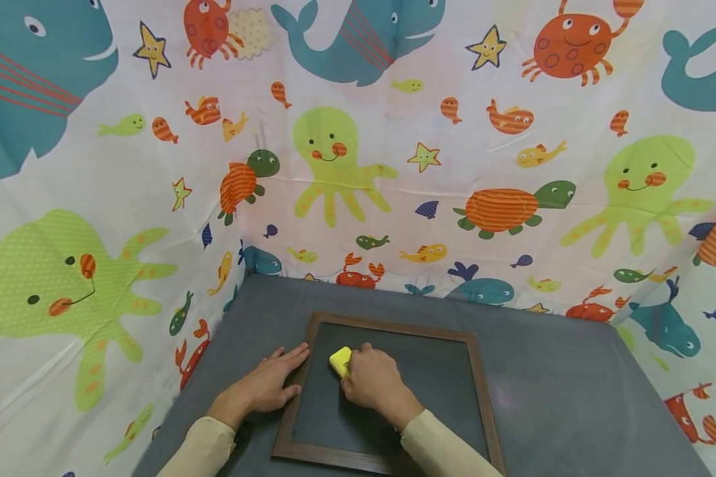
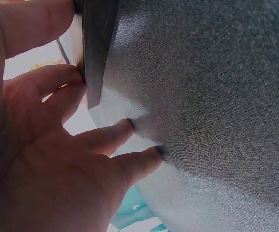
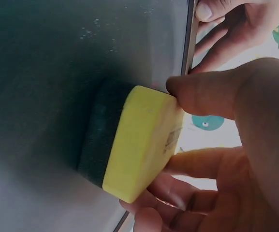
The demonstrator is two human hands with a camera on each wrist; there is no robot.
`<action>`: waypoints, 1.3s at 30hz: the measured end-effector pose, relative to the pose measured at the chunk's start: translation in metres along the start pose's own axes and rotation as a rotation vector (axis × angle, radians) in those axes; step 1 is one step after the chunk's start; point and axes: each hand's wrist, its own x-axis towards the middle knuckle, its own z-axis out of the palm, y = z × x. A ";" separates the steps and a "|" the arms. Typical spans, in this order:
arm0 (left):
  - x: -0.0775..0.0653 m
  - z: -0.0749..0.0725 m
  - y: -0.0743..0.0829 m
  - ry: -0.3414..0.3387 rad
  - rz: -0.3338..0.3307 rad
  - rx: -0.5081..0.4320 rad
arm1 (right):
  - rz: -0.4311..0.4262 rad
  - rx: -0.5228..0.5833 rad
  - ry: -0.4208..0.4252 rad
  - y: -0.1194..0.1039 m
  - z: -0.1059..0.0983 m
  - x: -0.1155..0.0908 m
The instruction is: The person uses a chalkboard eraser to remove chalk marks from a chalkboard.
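From my remote post I see sea-animal curtain (image 1: 429,132) behind and at sides, grey table (image 1: 573,397) below. On table, blackboard (image 1: 423,377) in brown frame (image 1: 486,397). Left hand (image 1: 268,382): fingers apart, thumb and two fingers at frame's left side, other two fingertips on table. Right hand (image 1: 374,377): clamped on eraser (image 3: 139,140). Eraser, yellow with dark underside, sits on blackboard's left half, dark side toward board. Tiny white specks (image 3: 98,34) on blackboard nearby.
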 end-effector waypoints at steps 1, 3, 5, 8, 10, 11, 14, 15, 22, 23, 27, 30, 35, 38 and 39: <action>0.000 0.000 0.000 0.000 -0.001 0.001 | -0.014 -0.010 -0.011 -0.001 0.000 0.000; 0.000 0.000 0.000 -0.001 -0.004 0.002 | -0.037 -0.025 -0.035 -0.001 -0.001 0.001; 0.000 0.000 0.001 -0.001 -0.002 0.000 | -0.060 -0.041 -0.060 -0.002 -0.003 0.001; -0.001 -0.001 0.001 -0.001 0.006 -0.002 | -0.091 -0.069 -0.086 -0.004 -0.004 0.001; -0.001 0.000 0.000 -0.002 0.011 0.000 | -0.113 -0.100 -0.096 -0.005 -0.004 0.000; -0.001 0.000 0.000 -0.002 0.012 -0.001 | -0.123 -0.112 -0.099 -0.005 -0.003 0.000; -0.001 0.001 0.000 -0.005 0.014 -0.002 | -0.153 -0.139 -0.107 -0.006 -0.003 -0.002; -0.001 0.001 0.000 -0.005 0.014 -0.004 | -0.161 -0.140 -0.110 -0.007 -0.003 -0.003; -0.001 0.000 0.001 -0.006 0.008 -0.006 | -0.213 -0.108 -0.163 -0.008 -0.008 -0.011; -0.001 0.000 0.001 -0.006 0.008 -0.004 | -0.220 -0.104 -0.174 -0.008 -0.009 -0.012; -0.001 -0.001 0.001 -0.004 0.010 -0.005 | -0.244 -0.080 -0.208 -0.007 -0.011 -0.018; -0.001 -0.001 0.002 -0.007 0.009 -0.009 | -0.257 -0.059 -0.218 -0.006 -0.012 -0.023; -0.001 -0.001 0.002 -0.009 0.007 -0.010 | -0.278 -0.050 -0.208 -0.006 -0.011 -0.029; -0.002 0.000 0.002 -0.008 0.009 -0.009 | -0.284 -0.046 -0.200 -0.006 -0.011 -0.031; -0.002 0.000 0.002 -0.007 0.009 -0.009 | -0.286 -0.044 -0.199 -0.006 -0.011 -0.031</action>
